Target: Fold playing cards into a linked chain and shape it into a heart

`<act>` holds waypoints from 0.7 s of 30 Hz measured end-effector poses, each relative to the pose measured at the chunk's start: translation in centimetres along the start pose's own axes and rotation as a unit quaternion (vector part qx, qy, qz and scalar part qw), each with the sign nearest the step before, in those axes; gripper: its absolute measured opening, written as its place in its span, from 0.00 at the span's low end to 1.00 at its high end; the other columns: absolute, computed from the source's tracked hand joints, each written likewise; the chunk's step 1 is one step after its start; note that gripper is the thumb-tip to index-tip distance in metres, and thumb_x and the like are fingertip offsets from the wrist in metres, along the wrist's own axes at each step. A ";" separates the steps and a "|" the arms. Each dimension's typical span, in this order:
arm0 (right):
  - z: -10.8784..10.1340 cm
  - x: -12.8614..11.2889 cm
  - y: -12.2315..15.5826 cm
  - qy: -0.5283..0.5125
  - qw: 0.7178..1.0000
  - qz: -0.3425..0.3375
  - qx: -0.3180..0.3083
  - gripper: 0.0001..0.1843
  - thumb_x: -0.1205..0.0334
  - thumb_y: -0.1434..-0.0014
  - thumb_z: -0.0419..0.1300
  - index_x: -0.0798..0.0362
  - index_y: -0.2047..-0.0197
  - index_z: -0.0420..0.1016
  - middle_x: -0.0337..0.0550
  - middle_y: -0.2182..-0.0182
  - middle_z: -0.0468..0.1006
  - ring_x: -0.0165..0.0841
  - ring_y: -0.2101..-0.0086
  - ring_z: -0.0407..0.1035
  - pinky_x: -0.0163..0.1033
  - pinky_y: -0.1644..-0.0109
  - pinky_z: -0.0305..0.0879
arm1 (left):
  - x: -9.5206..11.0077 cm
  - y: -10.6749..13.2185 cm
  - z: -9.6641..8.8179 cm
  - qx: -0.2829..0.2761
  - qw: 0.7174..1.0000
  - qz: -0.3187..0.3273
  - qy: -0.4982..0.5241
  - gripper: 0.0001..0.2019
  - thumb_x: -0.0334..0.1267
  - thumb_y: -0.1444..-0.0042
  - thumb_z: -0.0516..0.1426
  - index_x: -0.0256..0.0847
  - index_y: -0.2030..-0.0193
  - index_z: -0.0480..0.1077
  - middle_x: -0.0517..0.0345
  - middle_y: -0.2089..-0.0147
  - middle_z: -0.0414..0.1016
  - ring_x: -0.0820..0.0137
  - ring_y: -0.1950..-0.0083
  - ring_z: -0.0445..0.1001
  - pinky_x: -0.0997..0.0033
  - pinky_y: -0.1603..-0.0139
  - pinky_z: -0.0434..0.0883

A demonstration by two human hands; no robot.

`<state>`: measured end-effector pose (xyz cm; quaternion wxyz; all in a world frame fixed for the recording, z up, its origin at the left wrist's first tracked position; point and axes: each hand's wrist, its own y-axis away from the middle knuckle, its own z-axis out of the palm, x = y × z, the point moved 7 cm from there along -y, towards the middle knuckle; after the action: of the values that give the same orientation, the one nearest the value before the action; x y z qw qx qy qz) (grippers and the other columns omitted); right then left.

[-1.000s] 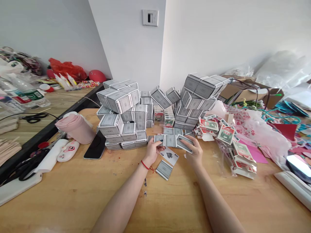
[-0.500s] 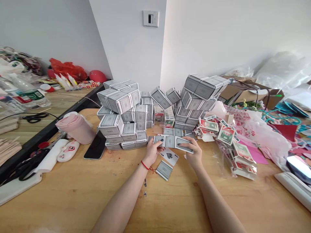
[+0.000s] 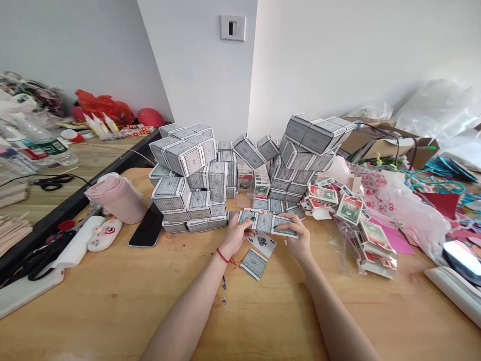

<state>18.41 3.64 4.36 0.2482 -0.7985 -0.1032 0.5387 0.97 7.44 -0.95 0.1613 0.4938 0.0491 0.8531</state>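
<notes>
Between my hands is a strip of grey-backed playing cards (image 3: 263, 221), held a little above the table. My left hand (image 3: 236, 234) is closed on its left end, thumb on top. The right end is gripped by my right hand (image 3: 299, 235), fingers over the top. Just below the strip lies an ace of spades (image 3: 264, 244), face up and partly covered. Nearer to me a folded grey-backed card piece (image 3: 254, 263) rests on the table. Behind my hands stand stacked blocks made of folded cards (image 3: 171, 193), with more blocks (image 3: 300, 159) to the right.
Opened card boxes (image 3: 350, 209) and loose packaging lie at the right, beside a plastic bag (image 3: 400, 200). On the left are a black phone (image 3: 146, 226), a pink cup (image 3: 119, 198), and a white mouse-shaped item (image 3: 105, 234). Another table (image 3: 99, 158) adjoins at the left.
Both hands keep hold of the card strip. The right hand has shifted very slightly left; the blocks and loose cards stay put.
</notes>
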 end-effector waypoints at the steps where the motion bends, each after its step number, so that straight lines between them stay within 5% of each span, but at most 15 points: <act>1: 0.0 -0.1 0.0 0.001 1.000 0.000 0.004 0.15 0.75 0.60 0.52 0.48 0.76 0.76 0.43 0.60 0.72 0.39 0.57 0.66 0.44 0.54 0.61 | 0.0 0.1 0.1 -0.005 1.000 -0.005 -0.002 0.16 0.32 0.59 0.60 0.38 0.62 0.62 0.62 0.73 0.71 0.77 0.80 0.70 0.79 0.82 0.66; 8: 0.1 0.1 0.0 0.011 1.000 0.016 0.005 0.18 0.72 0.58 0.53 0.48 0.64 0.75 0.44 0.59 0.72 0.40 0.57 0.65 0.45 0.52 0.61 | 0.2 0.3 0.3 -0.034 0.999 -0.013 -0.019 0.23 0.30 0.60 0.61 0.39 0.56 0.59 0.62 0.71 0.71 0.74 0.78 0.73 0.77 0.79 0.70; 13: -0.2 2.5 0.1 -0.108 0.984 0.136 0.044 0.33 0.68 0.57 0.55 0.46 0.45 0.57 0.45 0.54 0.69 0.36 0.63 0.69 0.42 0.65 0.69 | 1.3 0.2 -0.2 0.011 0.997 0.057 -0.054 0.25 0.30 0.60 0.60 0.40 0.53 0.57 0.63 0.73 0.71 0.75 0.80 0.71 0.77 0.79 0.69; 17: 0.4 4.7 0.5 -0.262 0.928 0.262 0.048 0.21 0.58 0.52 0.54 0.51 0.53 0.63 0.43 0.65 0.73 0.32 0.73 0.69 0.38 0.77 0.69 | 1.6 0.3 -0.2 0.033 0.993 0.083 -0.079 0.22 0.30 0.59 0.59 0.40 0.56 0.58 0.63 0.71 0.70 0.76 0.79 0.71 0.75 0.78 0.70; 21: 1.5 4.9 0.7 -0.320 0.897 0.306 0.006 0.17 0.48 0.49 0.53 0.53 0.64 0.65 0.37 0.78 0.71 0.31 0.81 0.68 0.35 0.84 0.66 | 1.7 0.4 0.0 0.027 0.991 0.088 -0.100 0.19 0.30 0.57 0.57 0.40 0.56 0.58 0.62 0.68 0.70 0.76 0.79 0.71 0.74 0.77 0.70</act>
<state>18.88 5.55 -0.39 0.0300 -0.5733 0.0755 0.8153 0.11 7.62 0.58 0.0760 0.5835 0.0119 0.8085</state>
